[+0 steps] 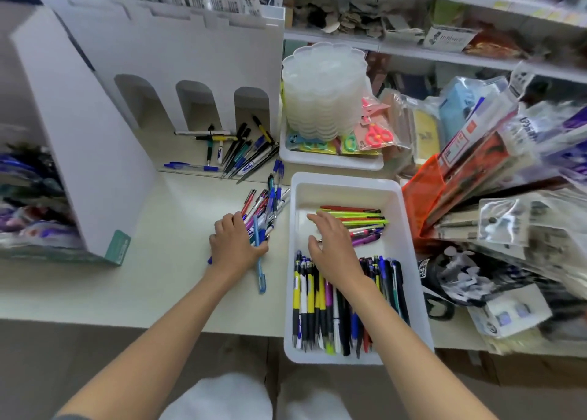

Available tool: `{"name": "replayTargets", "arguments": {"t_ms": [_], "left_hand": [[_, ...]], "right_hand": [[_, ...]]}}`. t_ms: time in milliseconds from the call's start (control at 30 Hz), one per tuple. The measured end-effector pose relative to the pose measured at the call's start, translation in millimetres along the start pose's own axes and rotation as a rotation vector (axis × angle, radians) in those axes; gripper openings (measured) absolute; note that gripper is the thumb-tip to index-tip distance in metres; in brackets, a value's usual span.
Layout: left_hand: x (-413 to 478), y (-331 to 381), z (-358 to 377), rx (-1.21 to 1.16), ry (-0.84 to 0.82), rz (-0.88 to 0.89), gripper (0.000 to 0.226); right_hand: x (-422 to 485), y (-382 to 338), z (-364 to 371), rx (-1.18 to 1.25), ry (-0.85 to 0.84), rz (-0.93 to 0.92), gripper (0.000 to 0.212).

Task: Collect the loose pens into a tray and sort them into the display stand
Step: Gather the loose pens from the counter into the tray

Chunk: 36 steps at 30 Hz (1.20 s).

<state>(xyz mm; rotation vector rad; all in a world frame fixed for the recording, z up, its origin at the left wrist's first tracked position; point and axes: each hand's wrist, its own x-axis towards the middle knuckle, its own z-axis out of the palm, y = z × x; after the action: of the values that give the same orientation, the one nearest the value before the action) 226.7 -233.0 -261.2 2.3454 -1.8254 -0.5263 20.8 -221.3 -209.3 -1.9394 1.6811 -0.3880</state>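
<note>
A long pale table (152, 289) ran across the front. On its left stood the tall white display stand (165, 70), with three round-topped holes low in its back wall. On the right, shelves (444, 51) and a big heap of packets (495, 172) crowded the table edge and pressed close to the white tray (411, 261). Behind that tray sat a smaller tray (333, 163) holding a stack of clear tubs (324, 86) and packs of scissors (376, 135), so the way to the back was blocked there.

Some pens (246, 154) lay on the floor of the stand. More loose pens (265, 202) lay in a pile on the table, just left of the tray. Inside the tray, a bunch of dark and yellow pens (313, 308) lay at the near end and a bunch of bright pens (362, 221) at the far end.

The left hand (233, 245) rested on the near end of the pile, its fingers curled over some of the pens and holding them. A light blue pen (260, 272) stuck out from under its thumb. The right hand (330, 245) hung over the tray between the two bunches, fingers spread and holding nothing.
</note>
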Motion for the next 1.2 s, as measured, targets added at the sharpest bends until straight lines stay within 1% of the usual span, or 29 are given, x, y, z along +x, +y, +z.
{"name": "replayTargets", "arguments": {"t_ms": [133,200,400,500,600,733,900,1000,1067,1133,1200], "left_hand": [[18.3,-18.2,-14.5,-0.122,-0.102,0.018,0.06],[24.2,-22.6,-22.7,-0.109,-0.152,0.034,0.049],[37.7,-14.3,-41.2,0.011,-0.294,0.028,0.041],[44.9,-13.8,-46.2,-0.001,-0.348,0.029,0.036],[51.2,-18.2,-52.7,-0.027,-0.379,0.057,0.036],[61.7,-36.5,-61.4,-0.153,-0.481,0.067,0.038],[57.3,-58.1,-74.2,-0.517,-0.546,0.047,0.032],[52.2,-67.5,-85.4,-0.612,-0.56,0.038,0.03],[49.6,-73.2,-92.5,-0.702,-0.578,0.031,0.029],[48.5,-78.5,-99.1,-0.82,-0.638,0.015,0.032],[48.1,-80.8,-107.1,-0.895,-0.708,0.018,0.033]], "right_hand": [[1.2,-2.4,-2.2,0.012,-0.007,-0.02,0.047],[1.5,-2.9,-1.5,0.009,-0.01,-0.027,0.046],[4.8,-7.2,-3.5,0.016,-0.007,-0.007,0.045],[6.9,-10.4,-7.1,0.028,0.022,0.0,0.044],[11.3,-14.6,-10.2,0.032,0.058,0.002,0.043],[18.9,-28.8,-10.1,0.015,0.083,0.0,0.043],[29.7,-54.6,1.8,0.037,0.104,-0.039,0.043],[35.6,-66.4,13.8,0.03,0.104,-0.057,0.042],[38.6,-74.3,20.5,0.066,0.114,-0.06,0.041],[45.7,-84.5,24.2,0.141,0.134,-0.06,0.04],[58.7,-100.0,24.1,0.214,0.151,-0.05,0.047]]}}
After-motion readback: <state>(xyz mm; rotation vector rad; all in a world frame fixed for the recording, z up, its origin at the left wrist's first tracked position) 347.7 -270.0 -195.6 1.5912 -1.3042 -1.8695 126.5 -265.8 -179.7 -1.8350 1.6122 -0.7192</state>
